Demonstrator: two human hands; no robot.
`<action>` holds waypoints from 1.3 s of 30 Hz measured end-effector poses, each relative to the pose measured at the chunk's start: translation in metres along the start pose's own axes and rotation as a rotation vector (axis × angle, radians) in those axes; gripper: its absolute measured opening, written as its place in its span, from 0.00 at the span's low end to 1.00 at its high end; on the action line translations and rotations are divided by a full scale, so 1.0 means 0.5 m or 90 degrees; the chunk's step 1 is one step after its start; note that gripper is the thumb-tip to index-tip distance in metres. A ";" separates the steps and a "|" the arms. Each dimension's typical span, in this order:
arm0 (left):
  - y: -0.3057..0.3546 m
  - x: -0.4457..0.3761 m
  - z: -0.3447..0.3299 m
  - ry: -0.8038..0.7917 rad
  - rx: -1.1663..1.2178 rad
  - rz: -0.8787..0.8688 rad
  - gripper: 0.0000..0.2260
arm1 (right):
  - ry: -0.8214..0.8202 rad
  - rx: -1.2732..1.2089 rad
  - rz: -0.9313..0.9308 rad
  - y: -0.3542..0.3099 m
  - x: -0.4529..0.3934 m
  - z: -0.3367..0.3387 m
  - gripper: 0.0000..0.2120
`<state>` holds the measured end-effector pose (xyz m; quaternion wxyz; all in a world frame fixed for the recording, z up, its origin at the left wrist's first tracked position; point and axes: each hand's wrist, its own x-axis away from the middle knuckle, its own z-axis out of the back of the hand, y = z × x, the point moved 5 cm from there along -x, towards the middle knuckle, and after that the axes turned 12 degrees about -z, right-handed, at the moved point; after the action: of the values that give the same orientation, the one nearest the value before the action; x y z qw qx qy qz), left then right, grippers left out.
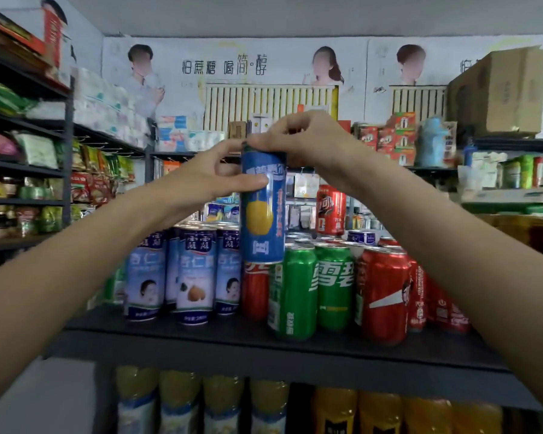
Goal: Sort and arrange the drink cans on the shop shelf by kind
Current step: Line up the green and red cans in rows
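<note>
A tall blue can [264, 211] with a yellow fruit picture is upright in the air above the dark shelf [232, 343], over a red can [255, 289]. My left hand [207, 180] grips its upper side, thumb across the front. My right hand [308, 139] pinches its top rim from above. On the shelf stand pale blue almond-drink cans [196, 277] at the left, green Sprite cans [298, 292] in the middle and red cola cans [384, 296] at the right. One red cola can [330, 209] stands higher, on top of the back cans.
Yellow and orange drink bottles [223, 402] fill the shelf below. Snack racks [19, 158] line the left wall. Boxes, tissue packs and a cardboard carton [499, 89] sit on the far shelves behind.
</note>
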<state>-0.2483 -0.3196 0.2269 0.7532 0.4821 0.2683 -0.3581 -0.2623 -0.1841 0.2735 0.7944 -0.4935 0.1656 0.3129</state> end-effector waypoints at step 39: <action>-0.183 0.257 0.368 0.167 -0.216 0.296 0.29 | -0.201 0.490 0.072 -0.015 -0.116 -0.438 0.13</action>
<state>-0.2337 -0.5502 0.1537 0.8438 0.4398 0.3014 -0.0611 -0.2906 -0.4003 0.2115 0.9181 -0.0966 0.1734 0.3430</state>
